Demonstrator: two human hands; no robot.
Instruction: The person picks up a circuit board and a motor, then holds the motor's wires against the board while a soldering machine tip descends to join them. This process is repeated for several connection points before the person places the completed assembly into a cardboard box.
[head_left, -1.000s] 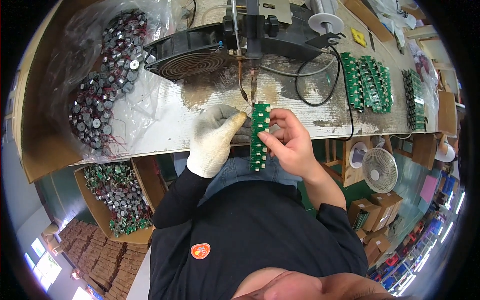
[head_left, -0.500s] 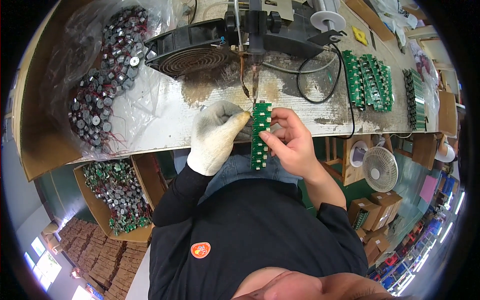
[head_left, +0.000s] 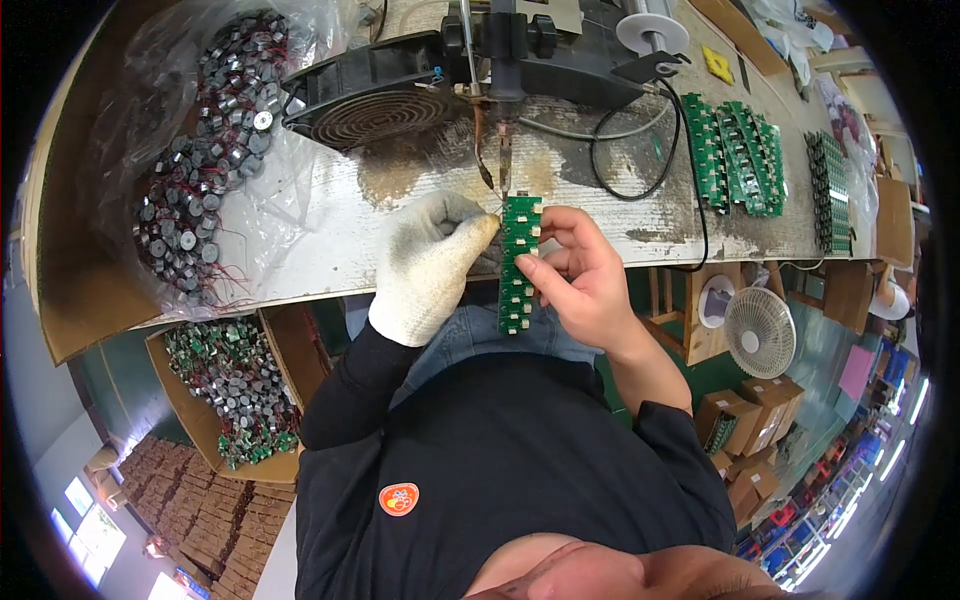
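My right hand (head_left: 582, 278), bare, grips a long green circuit board strip (head_left: 517, 262) with its thumb on the face and fingers along the right edge. The strip points away from me, with small pale parts along it. Its far end lies just below the tip of an upright soldering iron (head_left: 505, 165), beside a thin solder feed tube (head_left: 482, 150). A white glove covers my left hand (head_left: 430, 265), its thumb and fingertips pinched together at the strip's left edge near the top. Whatever it pinches is too small to make out.
Small round motors (head_left: 190, 190) with red wires fill clear plastic on the left. Below them, a carton (head_left: 190, 415) holds motors and green boards. A black fan (head_left: 375, 115) stands behind my left hand. Green board strips (head_left: 735, 155) and a black cable (head_left: 650, 195) lie at right.
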